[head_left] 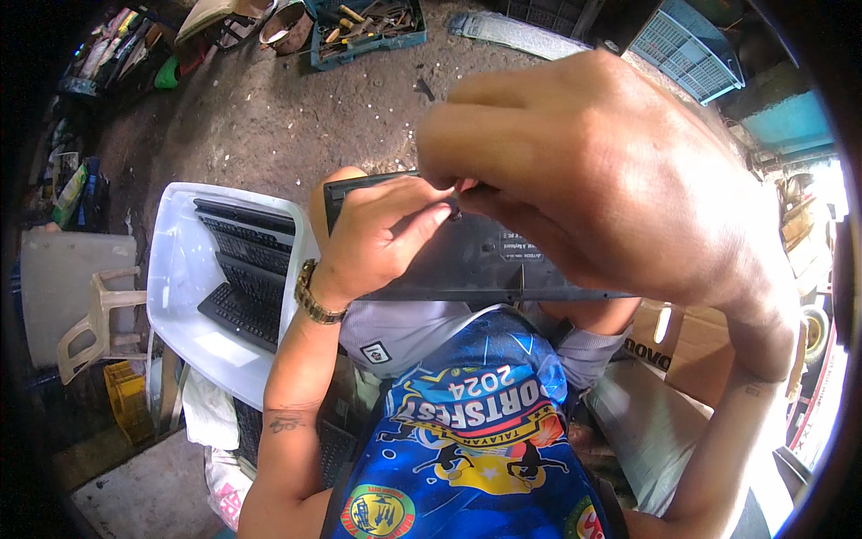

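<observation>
A black computer keyboard (pixel 431 269) lies underside up across my lap, its label showing. Over its far half, my left hand (pixel 382 229), with a metal watch at the wrist, is closed. Its thumb and forefinger come together at a small dark tip (pixel 454 214) just above the keyboard. Closest to the camera, my right hand (pixel 575 162) is curled into a grip directly over that spot. A bit of red shows between the two hands, but my right fingers hide most of what they hold.
To my left stands a white plastic tub (pixel 180 242) with several black keyboards (pixel 242 310) in it. A beige plastic stool (pixel 103 323) is beyond it. On the dirt floor ahead sits a blue toolbox (pixel 422 40); a blue-grey crate (pixel 687 54) and cardboard box (pixel 696 350) are at right.
</observation>
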`<control>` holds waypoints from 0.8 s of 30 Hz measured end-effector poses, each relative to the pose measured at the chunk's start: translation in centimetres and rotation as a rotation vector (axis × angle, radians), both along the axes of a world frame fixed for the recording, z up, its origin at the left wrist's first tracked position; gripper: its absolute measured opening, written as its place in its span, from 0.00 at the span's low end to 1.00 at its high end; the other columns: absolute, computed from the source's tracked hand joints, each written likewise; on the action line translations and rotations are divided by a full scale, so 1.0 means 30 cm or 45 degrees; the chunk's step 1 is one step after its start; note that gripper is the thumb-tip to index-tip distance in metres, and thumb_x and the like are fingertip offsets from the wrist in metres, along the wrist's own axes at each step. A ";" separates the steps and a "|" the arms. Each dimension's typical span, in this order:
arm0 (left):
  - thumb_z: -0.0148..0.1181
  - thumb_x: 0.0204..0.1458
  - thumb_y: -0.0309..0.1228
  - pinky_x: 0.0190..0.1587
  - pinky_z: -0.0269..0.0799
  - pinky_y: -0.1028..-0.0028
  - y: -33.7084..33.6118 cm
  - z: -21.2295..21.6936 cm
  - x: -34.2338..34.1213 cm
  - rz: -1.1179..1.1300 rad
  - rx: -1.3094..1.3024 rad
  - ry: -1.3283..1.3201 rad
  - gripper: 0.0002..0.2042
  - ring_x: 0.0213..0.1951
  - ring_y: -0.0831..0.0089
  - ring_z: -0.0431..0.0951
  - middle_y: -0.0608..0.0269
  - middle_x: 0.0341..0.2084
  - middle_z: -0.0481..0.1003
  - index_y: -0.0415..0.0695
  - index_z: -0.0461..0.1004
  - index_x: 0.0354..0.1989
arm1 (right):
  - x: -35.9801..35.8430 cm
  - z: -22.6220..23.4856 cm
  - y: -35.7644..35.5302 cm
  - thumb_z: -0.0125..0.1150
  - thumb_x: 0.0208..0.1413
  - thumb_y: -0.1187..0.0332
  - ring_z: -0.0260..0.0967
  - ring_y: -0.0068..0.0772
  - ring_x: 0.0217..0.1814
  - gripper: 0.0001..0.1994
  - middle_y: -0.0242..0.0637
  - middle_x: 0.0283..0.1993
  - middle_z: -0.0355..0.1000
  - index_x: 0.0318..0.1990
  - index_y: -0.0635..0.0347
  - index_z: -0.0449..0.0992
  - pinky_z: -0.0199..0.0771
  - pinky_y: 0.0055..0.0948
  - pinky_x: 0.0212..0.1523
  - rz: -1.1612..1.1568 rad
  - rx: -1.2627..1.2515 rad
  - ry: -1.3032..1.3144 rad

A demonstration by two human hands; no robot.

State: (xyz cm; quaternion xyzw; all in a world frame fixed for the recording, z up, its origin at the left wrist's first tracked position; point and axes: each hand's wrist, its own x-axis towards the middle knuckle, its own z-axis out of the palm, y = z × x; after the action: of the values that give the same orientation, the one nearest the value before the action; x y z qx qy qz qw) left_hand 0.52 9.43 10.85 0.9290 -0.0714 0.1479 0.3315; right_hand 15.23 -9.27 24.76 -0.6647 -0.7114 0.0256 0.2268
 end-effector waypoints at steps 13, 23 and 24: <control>0.64 0.60 0.21 0.39 0.78 0.68 -0.052 -0.081 0.010 -0.045 -0.454 -0.213 0.06 0.37 0.58 0.86 0.52 0.34 0.84 0.39 0.81 0.44 | -0.070 0.078 0.006 0.71 0.37 0.78 0.79 0.52 0.41 0.21 0.40 0.41 0.76 0.43 0.57 0.74 0.80 0.45 0.34 -0.038 -0.290 -0.055; 0.63 0.61 0.22 0.38 0.77 0.68 -0.083 -0.055 -0.018 0.096 -0.353 -0.294 0.06 0.35 0.59 0.85 0.52 0.33 0.83 0.39 0.80 0.46 | -0.069 0.045 0.040 0.73 0.33 0.79 0.79 0.55 0.40 0.24 0.41 0.40 0.76 0.43 0.58 0.73 0.81 0.45 0.34 0.137 0.068 0.226; 0.63 0.61 0.22 0.38 0.77 0.68 -0.084 -0.054 -0.017 0.098 -0.349 -0.306 0.06 0.35 0.59 0.85 0.52 0.33 0.83 0.39 0.80 0.45 | -0.075 0.057 0.042 0.73 0.33 0.79 0.79 0.55 0.39 0.24 0.42 0.40 0.76 0.43 0.58 0.73 0.81 0.45 0.35 0.125 0.037 0.192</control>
State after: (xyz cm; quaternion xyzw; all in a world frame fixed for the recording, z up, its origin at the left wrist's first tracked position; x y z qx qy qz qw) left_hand 0.02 6.90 9.22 0.8528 -0.0542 0.2789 0.4381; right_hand 12.99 -8.02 26.48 -0.6219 -0.7242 0.0765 0.2878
